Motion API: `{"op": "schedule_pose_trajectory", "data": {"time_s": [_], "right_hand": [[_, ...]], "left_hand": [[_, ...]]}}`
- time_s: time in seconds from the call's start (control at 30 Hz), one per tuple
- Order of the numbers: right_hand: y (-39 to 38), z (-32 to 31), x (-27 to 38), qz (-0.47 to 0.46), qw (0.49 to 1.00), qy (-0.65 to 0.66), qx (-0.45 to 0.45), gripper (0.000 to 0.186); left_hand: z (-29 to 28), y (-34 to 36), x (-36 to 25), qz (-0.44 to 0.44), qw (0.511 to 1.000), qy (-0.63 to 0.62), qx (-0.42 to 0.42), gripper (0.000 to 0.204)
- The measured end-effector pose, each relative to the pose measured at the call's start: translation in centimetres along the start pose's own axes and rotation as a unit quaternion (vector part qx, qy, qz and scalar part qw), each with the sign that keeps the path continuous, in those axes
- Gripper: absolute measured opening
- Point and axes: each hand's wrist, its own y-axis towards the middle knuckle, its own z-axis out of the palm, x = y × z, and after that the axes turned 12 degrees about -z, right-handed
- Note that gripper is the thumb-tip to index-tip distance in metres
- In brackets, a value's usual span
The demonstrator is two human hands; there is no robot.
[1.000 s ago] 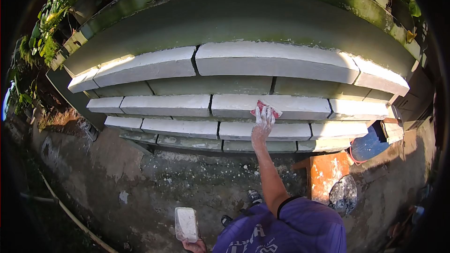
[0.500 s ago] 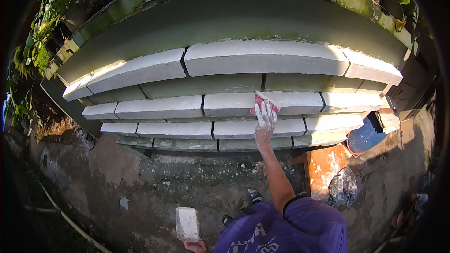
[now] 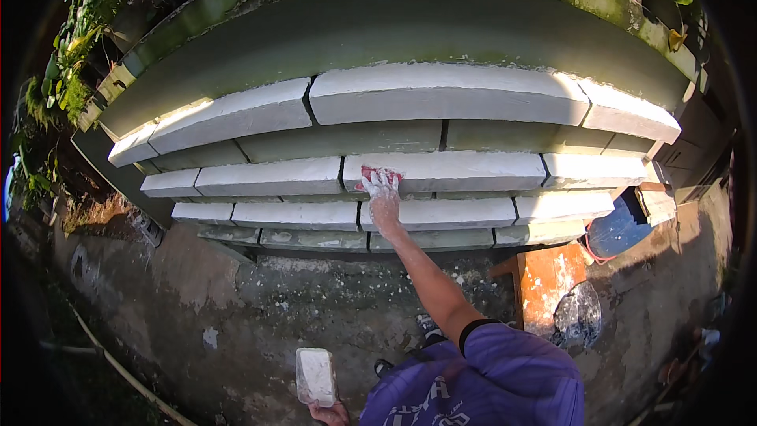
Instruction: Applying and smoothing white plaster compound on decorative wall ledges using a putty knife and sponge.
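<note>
My right hand [image 3: 384, 199], smeared with white, is closed around a flat red putty spreader [image 3: 369, 174]. It presses the spreader against the top face of the middle white block [image 3: 473, 167] in the second ledge, near that block's left end. My fingers cover much of the spreader. Low in the view, my left hand [image 3: 330, 412] grips the near end of a rectangular clear plastic tub [image 3: 300, 379]. White paste [image 3: 317, 371] lies inside the tub.
Stepped ledges with dark vertical joints run across a green-grey wall [image 3: 378, 24]. An orange wooden stool [image 3: 540, 280] bearing a dark plastic bag [image 3: 578, 314] stands at right, before a blue barrel [image 3: 615, 229]. White splatters mark the concrete floor [image 3: 300, 300]. Plants [image 3: 71, 55] grow at far left.
My right hand has slid left along the second ledge with the spreader, from mid-block to near the block's left end. The tub and my left hand stay in place.
</note>
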Motion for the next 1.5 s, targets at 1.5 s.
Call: {"op": "schedule_pose_trajectory", "data": {"time_s": [1.5], "right_hand": [[-1.2,-9.7,-7.1,-0.151,0.976,0.155,-0.009,0.053]], "left_hand": [[12.0,-7.8,0.4,0.046,0.994,-0.085,0.046,0.069]]}}
